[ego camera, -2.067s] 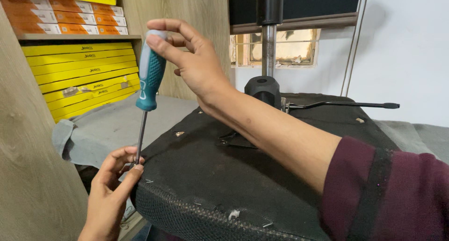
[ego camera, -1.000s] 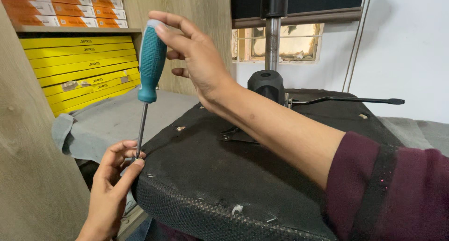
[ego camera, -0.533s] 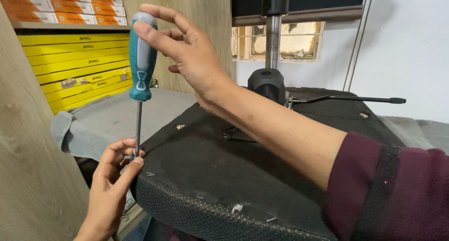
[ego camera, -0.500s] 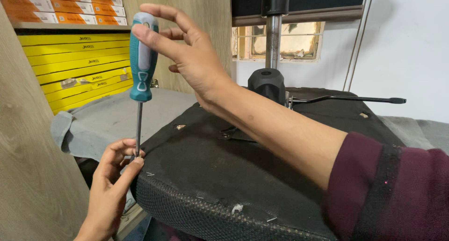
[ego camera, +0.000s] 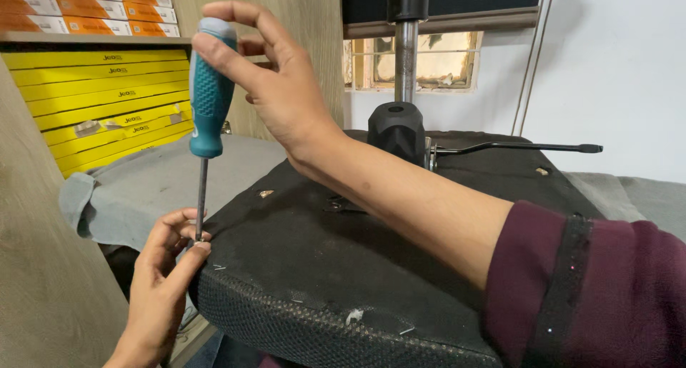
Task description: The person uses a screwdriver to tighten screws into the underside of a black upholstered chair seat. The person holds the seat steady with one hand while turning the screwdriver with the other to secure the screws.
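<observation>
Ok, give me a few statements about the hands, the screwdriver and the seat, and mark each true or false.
1. The right hand grips the screwdriver by its teal handle. True.
2. The screwdriver lies flat on the seat. False: it stands nearly upright, tip down at the seat's edge.
3. The left hand pinches around the screwdriver's tip. True.
4. The seat is bright red. False: it is black.
5. Yellow boxes are stacked on the shelf at the left. True.
</observation>
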